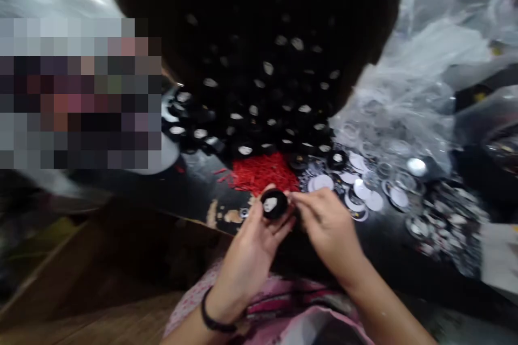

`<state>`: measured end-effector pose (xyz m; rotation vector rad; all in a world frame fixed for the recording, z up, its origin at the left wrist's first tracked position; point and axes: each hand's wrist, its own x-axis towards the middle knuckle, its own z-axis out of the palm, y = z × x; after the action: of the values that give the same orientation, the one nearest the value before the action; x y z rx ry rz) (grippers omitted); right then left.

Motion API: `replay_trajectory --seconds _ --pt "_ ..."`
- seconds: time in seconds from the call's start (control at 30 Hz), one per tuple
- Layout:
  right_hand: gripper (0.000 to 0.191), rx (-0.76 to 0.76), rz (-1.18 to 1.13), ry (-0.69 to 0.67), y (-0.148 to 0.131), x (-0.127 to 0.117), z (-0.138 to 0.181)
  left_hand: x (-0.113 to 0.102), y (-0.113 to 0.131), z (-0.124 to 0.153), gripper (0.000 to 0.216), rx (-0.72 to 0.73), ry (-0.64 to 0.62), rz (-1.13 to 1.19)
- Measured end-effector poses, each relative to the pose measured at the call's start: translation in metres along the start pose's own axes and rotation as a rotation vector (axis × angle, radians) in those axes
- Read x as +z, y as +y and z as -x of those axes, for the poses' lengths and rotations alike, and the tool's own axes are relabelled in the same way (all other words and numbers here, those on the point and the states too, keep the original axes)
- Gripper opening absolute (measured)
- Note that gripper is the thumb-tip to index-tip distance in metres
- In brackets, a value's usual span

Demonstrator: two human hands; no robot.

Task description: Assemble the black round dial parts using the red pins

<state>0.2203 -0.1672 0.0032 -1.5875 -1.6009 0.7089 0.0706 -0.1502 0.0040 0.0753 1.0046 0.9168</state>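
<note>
The left hand (253, 242) grips a small round black cap (274, 204) between thumb and fingers, open face up toward the camera, so the pale disc seated inside it stays visible and reachable. The right hand (327, 226) is pinched narrow, fingertips touching the cap's right rim; whether they hold a small part cannot be told through the blur. Both hands work just above the near edge of the black table (190, 188), close to the body, with the supplies arranged within short reach.

A heap of small red pieces (263, 172) lies directly behind the cap. Beyond it, a large pile of black caps (259, 102) rises toward the far edge, many showing pale inserts. To the right of the red heap, loose white discs and clear rings (364, 188) are spread flat over the table. Clear plastic bags (421, 75) fill the far right corner. A black band (214, 321) circles the left wrist.
</note>
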Motion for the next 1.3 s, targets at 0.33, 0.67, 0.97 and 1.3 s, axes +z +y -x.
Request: replay_trajectory --seconds 0.33,0.67,0.97,1.3 --pt "0.008 0.266 -0.323 -0.078 -0.001 -0.004 -0.005 -0.006 -0.004 -0.002 0.039 0.02 -0.024 -0.122" --pt "0.006 0.367 -0.236 -0.106 -0.01 0.002 -0.015 -0.016 -0.011 0.001 0.035 0.137 0.004 -0.471" --pt "0.019 0.368 -0.291 -0.336 -0.008 -0.003 0.007 -0.036 -0.009 0.004 0.034 0.102 -0.116 -0.664" --pt "0.023 0.155 -0.137 -0.395 -0.014 0.006 -0.001 -0.049 0.009 0.01 0.036 0.206 0.028 -0.759"
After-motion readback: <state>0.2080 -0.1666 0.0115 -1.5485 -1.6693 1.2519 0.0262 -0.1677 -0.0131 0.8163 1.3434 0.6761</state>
